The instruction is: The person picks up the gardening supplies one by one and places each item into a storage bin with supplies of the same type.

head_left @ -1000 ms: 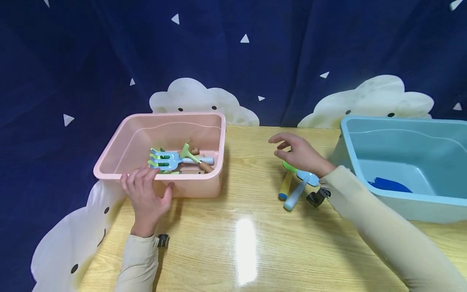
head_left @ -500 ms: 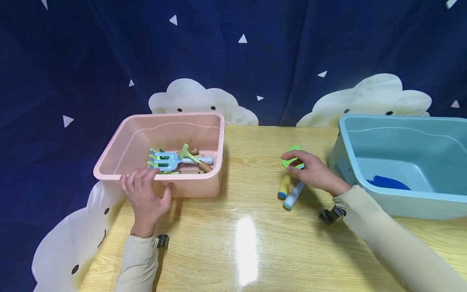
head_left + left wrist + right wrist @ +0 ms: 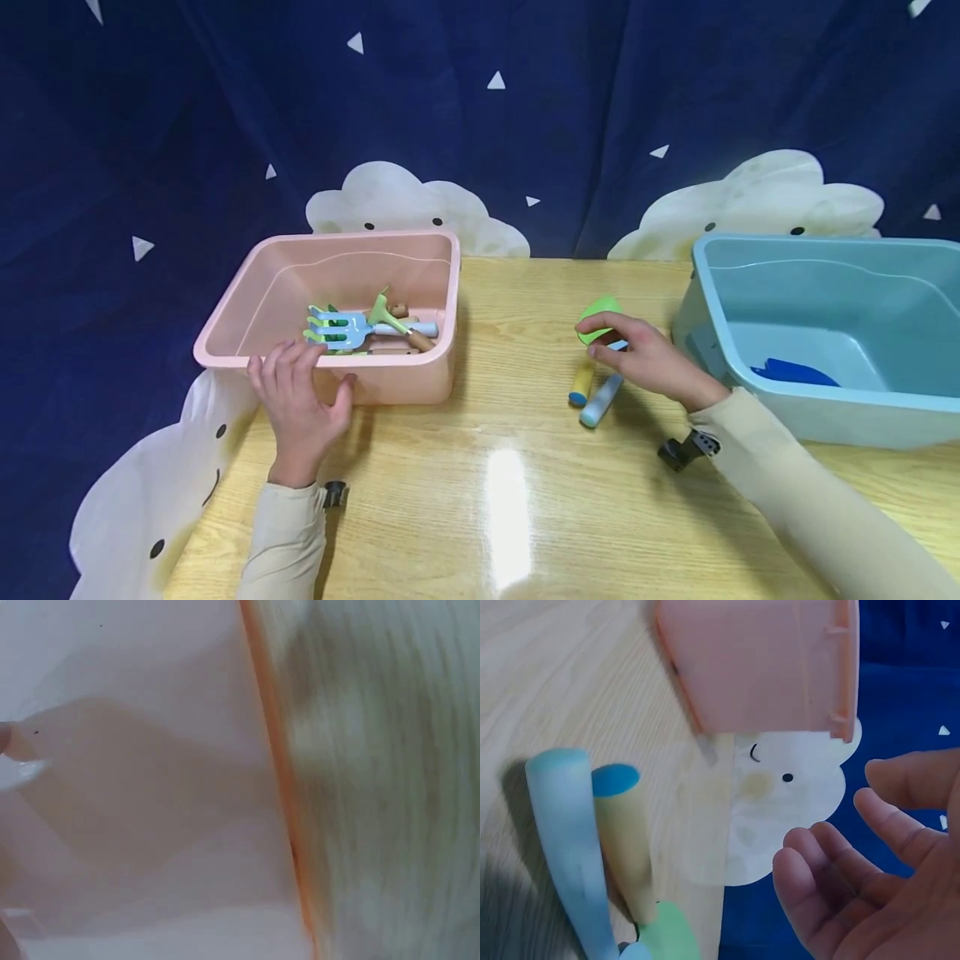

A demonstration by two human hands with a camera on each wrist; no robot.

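My left hand (image 3: 300,408) grips the front rim of the pink bin (image 3: 405,383), fingers over the rim and thumb against the outer wall. In the left wrist view that pink wall fills the left side. Inside lie a blue toy hand fork (image 3: 347,332), a small green tool with a brown handle (image 3: 384,313) and other tools. My right hand (image 3: 647,358) hovers over two toy shovels, fingers loosely bent and nothing between them. One shovel has a green blade (image 3: 598,315) and yellow handle; the other has a light blue handle (image 3: 564,840), its blade mostly hidden by my hand.
A light blue bin (image 3: 832,417) stands at the right with a dark blue object (image 3: 797,372) inside. Both bins sit on a wooden table (image 3: 450,483). Behind hangs a dark blue curtain (image 3: 420,108) with white clouds along its lower edge.
My right hand has moved slightly right and nearer, uncovering the green blade and covering the blue one. My left hand stays on the pink bin's rim.
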